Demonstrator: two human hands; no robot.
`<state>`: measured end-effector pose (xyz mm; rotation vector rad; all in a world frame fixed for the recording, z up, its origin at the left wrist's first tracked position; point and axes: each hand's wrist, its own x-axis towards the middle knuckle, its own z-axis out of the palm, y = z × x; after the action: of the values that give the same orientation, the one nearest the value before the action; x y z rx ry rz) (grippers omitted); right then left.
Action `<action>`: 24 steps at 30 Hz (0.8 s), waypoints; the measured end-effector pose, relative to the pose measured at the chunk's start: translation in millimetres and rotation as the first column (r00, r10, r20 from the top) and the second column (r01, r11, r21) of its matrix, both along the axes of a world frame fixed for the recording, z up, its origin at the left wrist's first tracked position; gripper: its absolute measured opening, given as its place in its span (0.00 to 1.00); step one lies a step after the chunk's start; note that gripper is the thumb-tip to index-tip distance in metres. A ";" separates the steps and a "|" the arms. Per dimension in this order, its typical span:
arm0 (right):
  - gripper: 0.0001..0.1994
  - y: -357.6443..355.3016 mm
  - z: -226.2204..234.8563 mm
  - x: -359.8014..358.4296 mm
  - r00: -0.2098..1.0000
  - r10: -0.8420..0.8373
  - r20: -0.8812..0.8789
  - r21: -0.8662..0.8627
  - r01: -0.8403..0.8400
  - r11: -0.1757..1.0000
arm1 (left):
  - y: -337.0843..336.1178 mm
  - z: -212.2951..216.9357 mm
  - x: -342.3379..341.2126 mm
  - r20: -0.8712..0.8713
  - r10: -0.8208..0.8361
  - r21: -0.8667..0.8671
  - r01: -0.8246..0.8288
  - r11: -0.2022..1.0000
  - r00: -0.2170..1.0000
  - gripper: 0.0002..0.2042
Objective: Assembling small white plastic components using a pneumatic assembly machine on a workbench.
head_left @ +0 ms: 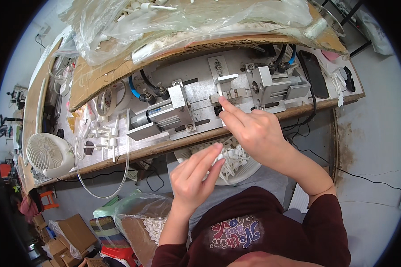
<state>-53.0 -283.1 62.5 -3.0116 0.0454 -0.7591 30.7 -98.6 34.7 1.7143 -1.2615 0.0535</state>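
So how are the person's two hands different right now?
The right hand reaches up to the metal machine on the bench, while the left hand stays low over the bowl of white parts. The right hand's finger points onto the machine; the left hand's fingers pinch a small white piece. Both are bare.

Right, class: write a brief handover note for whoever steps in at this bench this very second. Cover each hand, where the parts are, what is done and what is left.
Right hand: index finger pressing a small white part into the metal fixture at the middle of the pneumatic jig.
Left hand: pinching another small white piece above the white basin of white parts on the lap.
Done: one part is at the fixture; whether fully seated cannot be told.
Left: the piece in the left hand, and the many parts in the basin.
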 end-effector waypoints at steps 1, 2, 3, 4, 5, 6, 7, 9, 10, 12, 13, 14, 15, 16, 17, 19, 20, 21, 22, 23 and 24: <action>0.07 0.2 1.6 0.9 1.000 0.000 -0.016 -0.001 0.000 1.000 | 0.8 -2.7 -2.3 -0.012 -0.013 0.010 0.013 1.000 1.000 0.17; 0.07 1.7 2.5 2.7 1.000 0.008 -0.030 0.002 -0.008 1.000 | 2.8 -5.9 -4.4 -0.005 -0.023 0.010 0.023 1.000 1.000 0.17; 0.06 1.8 2.7 3.4 0.999 0.005 -0.040 0.001 -0.005 1.000 | 4.5 -9.4 -6.9 0.002 -0.033 0.010 0.033 0.999 0.999 0.16; 0.06 0.7 2.7 3.1 0.999 0.003 -0.051 0.000 -0.003 1.000 | 6.1 -10.4 -9.7 0.009 -0.043 0.011 0.043 0.999 0.999 0.16; 0.06 2.3 0.9 1.6 0.998 0.003 -0.068 0.010 -0.002 1.000 | 10.8 -9.5 -15.5 -0.012 -0.042 0.075 0.043 0.996 0.999 0.14; 0.06 2.8 0.4 2.0 0.999 -0.002 -0.053 0.006 0.003 1.000 | 14.3 -12.2 -18.8 -0.005 -0.022 0.103 0.023 0.994 1.000 0.14; 0.06 1.1 1.4 4.4 0.999 -0.007 -0.039 0.002 0.007 1.000 | 16.0 -19.6 -19.5 0.002 -0.002 0.132 0.002 0.991 1.000 0.14; 0.05 -0.7 -7.1 3.4 1.000 -0.002 -0.008 0.009 0.002 1.000 | 26.3 -42.7 -27.0 -0.034 0.036 0.179 -0.030 0.983 0.999 0.13; 0.04 -1.7 -9.4 3.7 1.000 0.016 0.015 0.040 -0.016 0.999 | 34.0 -50.2 -31.2 -0.027 0.074 0.267 -0.064 0.962 0.997 0.12; 0.04 -5.6 -17.7 3.5 0.993 0.032 0.116 0.107 -0.045 0.993 | 47.7 -75.4 -38.8 -0.066 0.163 0.377 -0.126 0.917 0.984 0.11; 0.07 -5.2 -21.7 -1.2 0.992 0.016 0.122 0.157 -0.036 0.987 | 57.5 -87.2 -43.2 -0.048 0.170 0.398 -0.137 0.907 0.984 0.12; 0.08 -2.4 -23.6 -6.1 0.991 0.010 0.136 0.145 -0.030 0.989 | 67.0 -98.9 -45.0 -0.027 0.177 0.416 -0.150 0.897 0.984 0.12; 0.09 0.4 -24.4 -9.4 0.988 0.009 0.155 0.129 -0.030 0.991 | 74.2 -109.0 -45.9 -0.002 0.189 0.430 -0.170 0.886 0.982 0.13; 0.10 4.0 -25.4 -13.9 0.985 0.010 0.174 0.113 -0.030 0.993 | 80.9 -117.6 -47.9 -0.014 0.204 0.453 -0.176 0.874 0.979 0.15; 0.09 11.0 -29.3 -23.1 0.987 0.016 0.158 0.089 -0.030 0.996 | 87.8 -124.9 -50.2 -0.025 0.223 0.477 -0.184 0.859 0.975 0.17; 0.12 22.6 -52.1 -45.8 0.995 0.090 -0.048 0.097 -0.085 0.992 | 94.6 -136.4 -54.6 -0.029 0.293 0.485 -0.243 0.840 0.956 0.22; 0.13 26.6 -68.3 -56.4 0.980 0.123 -0.154 0.107 -0.107 0.988 | 94.6 -140.0 -55.1 -0.026 0.336 0.474 -0.284 0.833 0.941 0.25; 0.16 30.2 -90.2 -64.5 0.966 0.152 -0.208 0.094 -0.135 0.986 | 94.2 -146.0 -55.2 -0.025 0.377 0.462 -0.323 0.826 0.926 0.28; 0.18 34.6 -114.7 -72.0 0.948 0.182 -0.260 0.082 -0.166 0.983 | 93.3 -153.3 -53.7 -0.085 0.420 0.446 -0.343 0.827 0.903 0.30; 0.20 38.8 -137.1 -78.0 0.927 0.211 -0.309 0.067 -0.200 0.977 | 91.2 -162.9 -49.8 -0.144 0.463 0.427 -0.367 0.827 0.875 0.32; 0.21 43.9 -155.8 -80.8 0.906 0.269 -0.326 0.078 -0.257 0.963 | 91.1 -172.5 -44.6 -0.198 0.514 0.407 -0.407 0.818 0.835 0.35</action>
<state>-133.8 -239.1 -93.2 -2.9880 -0.3299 -0.2167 -13.9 -7.5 -137.8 2.2181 -0.6212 -0.1479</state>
